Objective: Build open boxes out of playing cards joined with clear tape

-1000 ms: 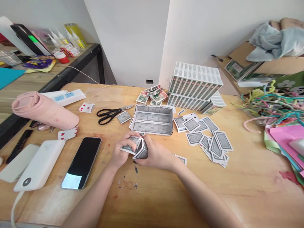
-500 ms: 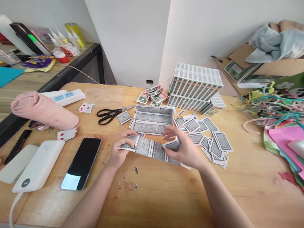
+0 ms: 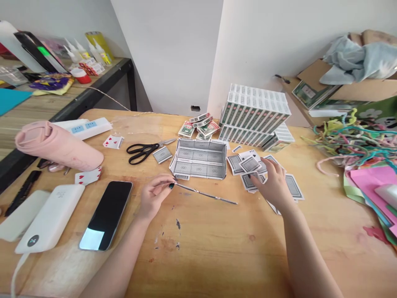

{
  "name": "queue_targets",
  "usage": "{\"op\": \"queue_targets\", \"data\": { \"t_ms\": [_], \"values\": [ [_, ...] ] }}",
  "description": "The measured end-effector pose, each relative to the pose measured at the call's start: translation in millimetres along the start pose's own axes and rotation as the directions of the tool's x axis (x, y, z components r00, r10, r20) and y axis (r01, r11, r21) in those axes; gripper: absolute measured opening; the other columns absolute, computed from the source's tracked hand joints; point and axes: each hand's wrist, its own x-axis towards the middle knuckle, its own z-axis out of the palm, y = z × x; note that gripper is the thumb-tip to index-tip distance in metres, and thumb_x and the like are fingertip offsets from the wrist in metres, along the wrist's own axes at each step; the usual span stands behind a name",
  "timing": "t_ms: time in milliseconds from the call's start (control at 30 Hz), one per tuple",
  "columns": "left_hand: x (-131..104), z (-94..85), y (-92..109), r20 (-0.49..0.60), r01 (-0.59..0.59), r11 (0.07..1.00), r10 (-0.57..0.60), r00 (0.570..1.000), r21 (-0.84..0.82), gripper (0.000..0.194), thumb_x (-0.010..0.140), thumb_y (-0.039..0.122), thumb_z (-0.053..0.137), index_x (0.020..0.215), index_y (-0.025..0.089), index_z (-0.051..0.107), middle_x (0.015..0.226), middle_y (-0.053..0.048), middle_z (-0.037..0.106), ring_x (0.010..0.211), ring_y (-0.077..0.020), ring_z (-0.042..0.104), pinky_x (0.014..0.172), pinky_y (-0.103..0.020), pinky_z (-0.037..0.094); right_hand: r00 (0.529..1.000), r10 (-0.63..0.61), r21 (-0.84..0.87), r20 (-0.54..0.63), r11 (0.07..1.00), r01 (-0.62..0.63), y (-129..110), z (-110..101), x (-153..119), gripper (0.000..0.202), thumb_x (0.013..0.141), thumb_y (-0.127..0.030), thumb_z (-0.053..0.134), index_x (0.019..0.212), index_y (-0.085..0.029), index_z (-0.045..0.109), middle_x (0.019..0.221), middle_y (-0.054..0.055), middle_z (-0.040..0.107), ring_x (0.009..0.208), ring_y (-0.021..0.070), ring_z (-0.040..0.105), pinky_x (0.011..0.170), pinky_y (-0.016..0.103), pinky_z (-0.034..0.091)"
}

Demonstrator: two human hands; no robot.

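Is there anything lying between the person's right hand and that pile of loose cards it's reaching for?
Nothing visible. The right hand already rests on the loose cards, fingers spread over them. The card box sits off to its left, clear of the hand.

Probably craft workroom: scissors [image 3: 145,149], card boxes [image 3: 256,114]

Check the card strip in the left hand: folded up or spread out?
Spread out. The card strip runs as one long thin line, seen edge-on, from the left hand toward the right, its far end down by the table.
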Motion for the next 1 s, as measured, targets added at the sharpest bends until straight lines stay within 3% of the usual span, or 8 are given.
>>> {"op": "queue_targets", "data": {
  "t_ms": [100, 167, 267, 400, 500, 667, 833, 1000],
  "values": [
    [0.1, 0.5, -1.4, -0.094, 0.094, 0.995, -0.09, 0.991, 0.039, 0.017, 0.071, 0.03, 0.069, 0.081, 0.016, 0.069, 0.092, -0.007, 0.068, 0.09, -0.021, 0.064, 0.081, -0.033, 0.052, 0.997, -0.042, 0.097, -0.063, 0.994, 0.048, -24.3, -12.7, -2.5, 0.039, 0.082, -0.032, 0.052, 0.119, -0.024, 0.055, 0.127, 0.011, 0.054, 0.12, 0.0308, 0.047, 0.095, 0.049, 0.041],
    [0.7, 1.8, -1.8, -0.16, 0.186, 0.979, -0.17, 0.972, 0.086, 0.023, 0.069, 0.035, 0.07, 0.082, 0.016, 0.069, 0.086, -0.007, 0.071, 0.084, -0.0218, 0.066, 0.076, -0.033, 0.053, 0.997, -0.07, 0.237, 0.015, 0.969, 0.064, -46.4, -22.1, -6.5, 0.027, 0.087, -0.031, 0.046, 0.107, -0.025, 0.063, 0.111, 0.007, 0.064, 0.101, 0.0252, 0.061, 0.085, 0.042, 0.048],
    [2.9, 5.0, 0.5, -0.212, 0.284, 0.947, -0.25, 0.945, 0.149, 0.027, 0.069, 0.039, 0.07, 0.082, 0.016, 0.068, 0.08, -0.006, 0.072, 0.079, -0.023, 0.067, 0.07, -0.032, 0.054, 0.979, -0.172, 0.379, 0.108, 0.918, 0.119, -83.7, -28.4, -13.3, 0.021, 0.087, -0.032, 0.049, 0.095, -0.025, 0.066, 0.098, 0.005, 0.069, 0.089, 0.0216, 0.065, 0.074, 0.034, 0.051],
    [5.7, 9.4, 3.6, -0.178, 0.292, 0.947, -0.267, 0.947, 0.134, 0.03, 0.068, 0.042, 0.07, 0.081, 0.015, 0.067, 0.078, -0.005, 0.072, 0.067, -0.0195, 0.066, 0.061, -0.028, 0.053, 0.921, -0.338, 0.468, 0.196, 0.857, 0.215, -130.0, -14.5, -16.7, 0.018, 0.086, -0.025, 0.052, 0.099, -0.024, 0.065, 0.099, 0.004, 0.07, 0.091, 0.0186, 0.066, 0.081, 0.031, 0.049],
    [5.3, 11.3, 0.4, -0.172, 0.302, 0.951, -0.287, 0.942, 0.07, 0.034, 0.069, 0.045, 0.07, 0.084, 0.015, 0.066, 0.073, -0.004, 0.07, 0.059, -0.0167, 0.063, 0.055, -0.027, 0.052, 0.849, -0.368, 0.387, 0.379, 0.896, 0.216, -154.4, 4.8, -14.0, 0.031, 0.079, -0.029, 0.064, 0.109, -0.023, 0.062, 0.104, 0.006, 0.069, 0.094, 0.0224, 0.065, 0.076, 0.031, 0.048],
    [4.4, 8.5, -8.6, -0.175, 0.334, 0.941, -0.339, 0.924, -0.055, 0.04, 0.073, 0.053, 0.065, 0.087, 0.017, 0.063, 0.075, -0.004, 0.068, 0.057, -0.0171, 0.062, 0.048, -0.027, 0.05, 0.812, -0.324, 0.382, 0.486, 0.914, 0.137, -167.8, 22.2, -8.8, 0.008, 0.08, -0.02, 0.059, 0.083, -0.022, 0.065, 0.073, -0.001, 0.067, 0.067, 0.0147, 0.059, 0.059, 0.023, 0.037],
    [6.5, 1.6, -11.9, -0.298, 0.165, 0.984, -0.138, 0.945, 0.067, 0.034, 0.088, 0.048, 0.047, 0.096, 0.018, 0.061, 0.082, -0.005, 0.065, 0.063, -0.0141, 0.06, 0.05, -0.024, 0.049, 0.842, -0.251, 0.304, 0.478, 0.946, 0.11, -155.5, 10.0, -2.2, 0.01, 0.079, -0.019, 0.055, 0.078, -0.023, 0.064, 0.072, 0.0, 0.066, 0.069, 0.0161, 0.057, 0.061, 0.024, 0.035],
    [8.0, 2.6, -15.2, -0.036, -0.125, 0.883, 0.158, 0.987, 0.452, 0.031, 0.085, 0.017, 0.05, 0.113, 0.024, 0.061, 0.115, -0.008, 0.048, 0.086, -0.0119, 0.056, 0.076, -0.027, 0.053, 0.886, -0.135, 0.109, 0.444, 0.989, 0.097, -136.8, -6.7, 7.6, 0.018, 0.078, -0.014, 0.049, 0.084, -0.022, 0.064, 0.079, 0.005, 0.068, 0.072, 0.0207, 0.06, 0.059, 0.026, 0.034]
  ]
}}
